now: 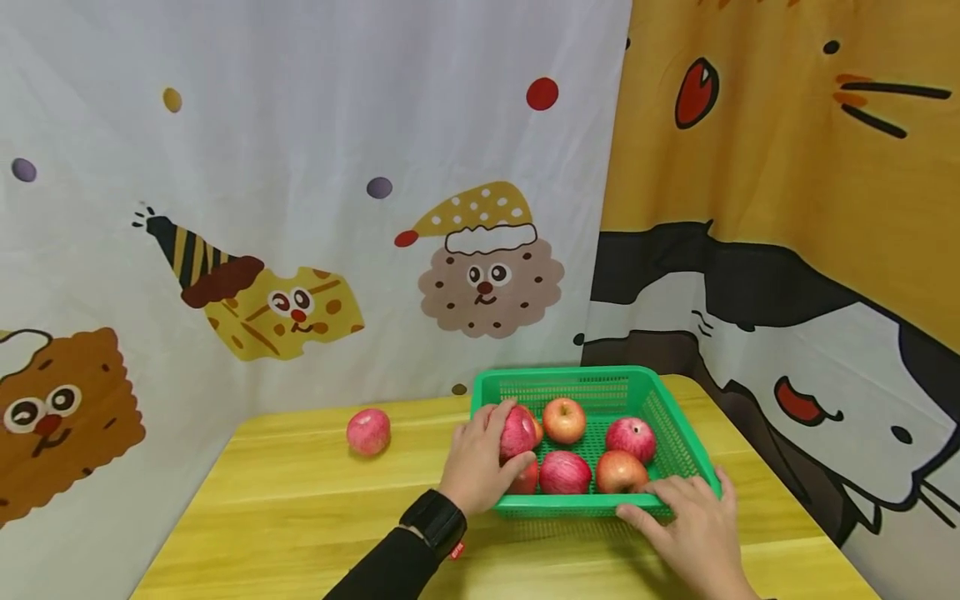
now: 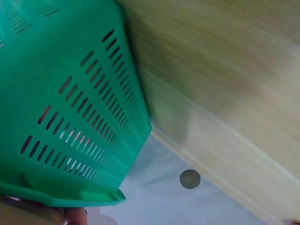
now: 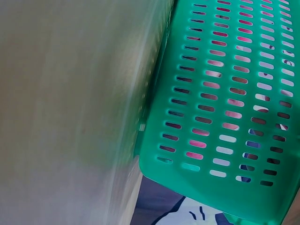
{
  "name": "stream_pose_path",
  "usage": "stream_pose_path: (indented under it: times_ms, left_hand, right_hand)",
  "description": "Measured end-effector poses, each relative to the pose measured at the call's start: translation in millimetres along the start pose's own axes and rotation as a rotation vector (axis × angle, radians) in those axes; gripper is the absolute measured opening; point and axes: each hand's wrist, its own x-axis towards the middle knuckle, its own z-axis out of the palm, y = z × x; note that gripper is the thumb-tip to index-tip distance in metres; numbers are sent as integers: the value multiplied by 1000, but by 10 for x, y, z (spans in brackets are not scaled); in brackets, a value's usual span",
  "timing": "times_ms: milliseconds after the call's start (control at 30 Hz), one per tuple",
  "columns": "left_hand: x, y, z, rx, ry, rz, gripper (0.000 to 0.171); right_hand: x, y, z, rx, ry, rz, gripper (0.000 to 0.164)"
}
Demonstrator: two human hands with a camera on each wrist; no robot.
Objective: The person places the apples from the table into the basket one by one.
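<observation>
A green plastic basket [image 1: 600, 505] with slotted walls stands on the table and has several red apples in it. At its left side my left hand [image 1: 477, 462] grips a red apple [image 1: 517, 433], fingers over the top and thumb toward me. Other apples lie below and beside that one, partly covered by the hand. My right hand [image 1: 693, 521] holds the basket's front right rim, fingers over the edge and thumb outside, close to a yellowish-red apple [image 1: 621, 472]. Both wrist views look mostly at the basket's outer wall [image 2: 61, 117].
One red apple [image 1: 368, 432] sits by itself on the wooden table [image 1: 300, 508], left of the basket. Curtains with cartoon prints [image 1: 300, 167] hang directly behind the table and along its right side.
</observation>
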Motion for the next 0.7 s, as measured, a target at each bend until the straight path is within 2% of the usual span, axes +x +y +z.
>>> stream_pose_path:
  times_ms: [333, 467, 600, 700]
  left_hand:
    - [1, 40, -7, 86, -13, 77, 74]
    - [9, 40, -21, 123, -36, 131, 71]
    - [-4, 30, -37, 162, -104, 187, 53]
    - [-12, 15, -41, 174, -144, 200, 39]
  right_hand:
    - [-24, 12, -5, -3, -6, 8, 42]
    - [-16, 7, -9, -8, -9, 12, 41]
    - [-9, 4, -10, -10, -5, 7, 42]
    - [-1, 2, -7, -9, -1, 0, 42]
